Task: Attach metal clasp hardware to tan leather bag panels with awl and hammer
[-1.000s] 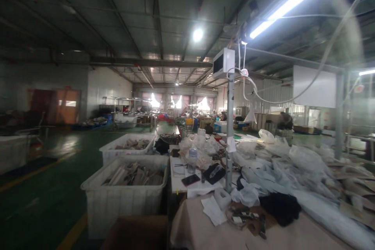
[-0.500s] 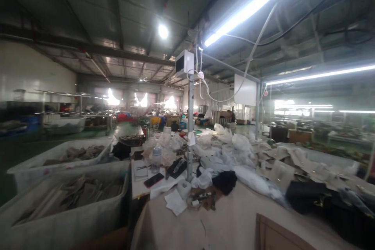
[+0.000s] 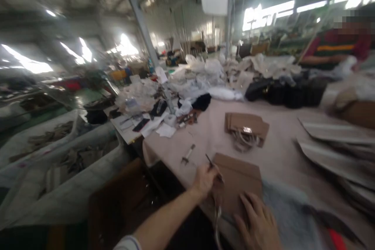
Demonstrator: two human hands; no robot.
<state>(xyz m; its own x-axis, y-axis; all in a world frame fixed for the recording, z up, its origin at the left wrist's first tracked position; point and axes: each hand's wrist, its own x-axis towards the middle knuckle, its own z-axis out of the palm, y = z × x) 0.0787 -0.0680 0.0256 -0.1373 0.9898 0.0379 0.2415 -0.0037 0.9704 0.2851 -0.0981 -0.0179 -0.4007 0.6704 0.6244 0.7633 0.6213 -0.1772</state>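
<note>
My left hand (image 3: 206, 179) is closed at the left edge of a flat brown panel (image 3: 238, 174). A thin dark end sticks up past its fingers, and a brownish strap (image 3: 217, 216) hangs below the hand; blur hides how the two connect. My right hand (image 3: 259, 220) lies on the panel's near right part with its fingers apart. Beyond the panel lie stacked brown pieces (image 3: 249, 123) with a shiny fitting and looped straps. A small tool with a pale handle (image 3: 188, 154) rests on the table left of the panel.
Grey-edged curved pieces (image 3: 336, 160) are stacked on the right. Clear bags, papers, a phone (image 3: 141, 125) and black cloth crowd the table's far side around a metal post. White bins (image 3: 96, 164) stand at left. Another person (image 3: 336, 47) works at far right.
The view has swung down and to the right. Both my hands, the brown panel and the other person have come into sight.
</note>
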